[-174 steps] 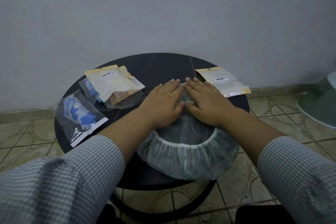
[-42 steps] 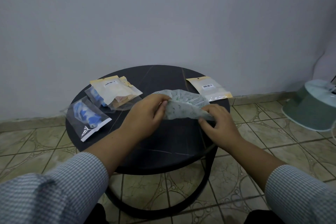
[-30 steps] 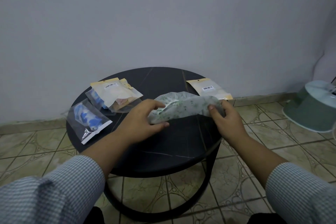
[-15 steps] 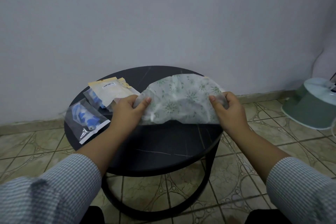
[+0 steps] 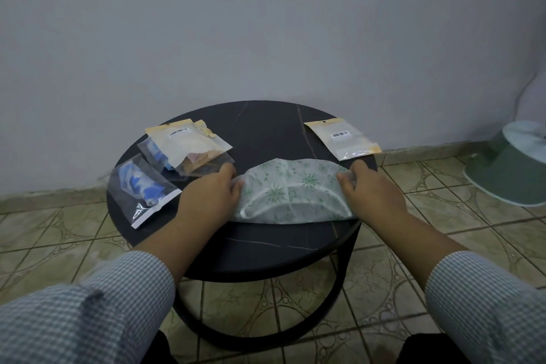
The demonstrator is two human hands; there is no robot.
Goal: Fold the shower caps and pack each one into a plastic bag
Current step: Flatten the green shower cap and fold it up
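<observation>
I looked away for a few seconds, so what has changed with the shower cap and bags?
The shower cap, then spread open under flat palms, now lies folded in a half-moon on the table. The left hand and right hand grip its ends. The filled bags and the empty bag stayed put.

shower cap [image 5: 291, 190]: translucent white with green floral print, folded to a half-moon, flat on the desk, near centre
empty bag [image 5: 342, 138]: clear, yellow header, barcode label, far right of the cap

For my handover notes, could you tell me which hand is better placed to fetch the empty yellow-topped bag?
Probably the right hand: the empty yellow-topped plastic bag lies just beyond it.
</observation>
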